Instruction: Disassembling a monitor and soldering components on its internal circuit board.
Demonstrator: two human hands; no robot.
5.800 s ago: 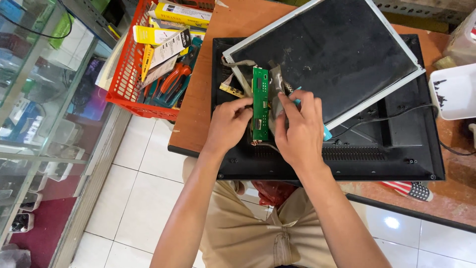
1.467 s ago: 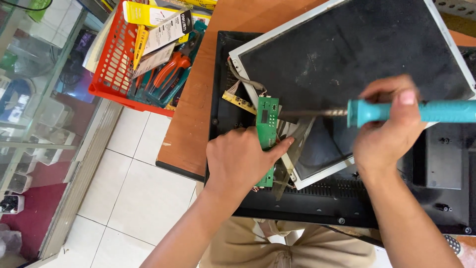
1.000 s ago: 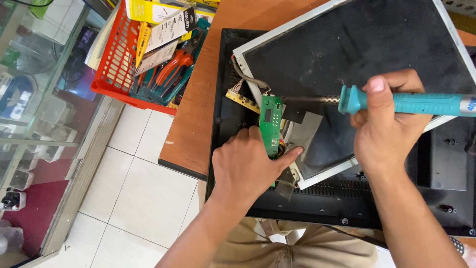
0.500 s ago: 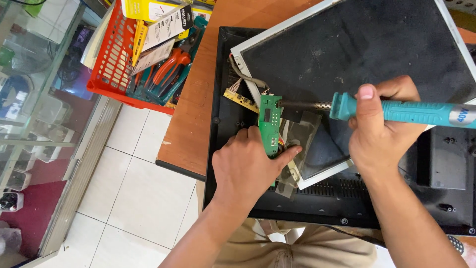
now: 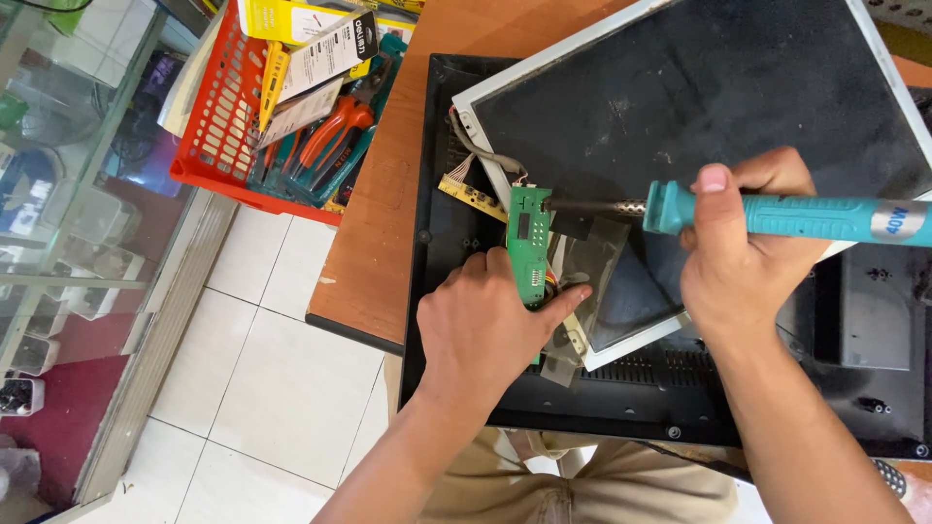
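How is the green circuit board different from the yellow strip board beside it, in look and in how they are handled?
The green circuit board is wider and the left hand steadies it; the yellow strip board is narrow and untouched. The soldering iron tip meets the green one only. Both lie at the panel's edge.

A brown wooden table (image 5: 374, 243) carries everything, its dark front edge running slantwise above a white tiled floor (image 5: 262, 388); directly on the wood lies a black plastic monitor back shell (image 5: 437, 194), spread wide and reaching toward the near edge; a red plastic basket (image 5: 228, 126) sits at the table's left corner, partly overhanging the edge, just beside the shell but apart from it; a strip of bare wood shows between basket and shell; the basket holds pliers with orange handles and yellow packets; at the far left a glass display case (image 5: 68, 194) stands on the floor.
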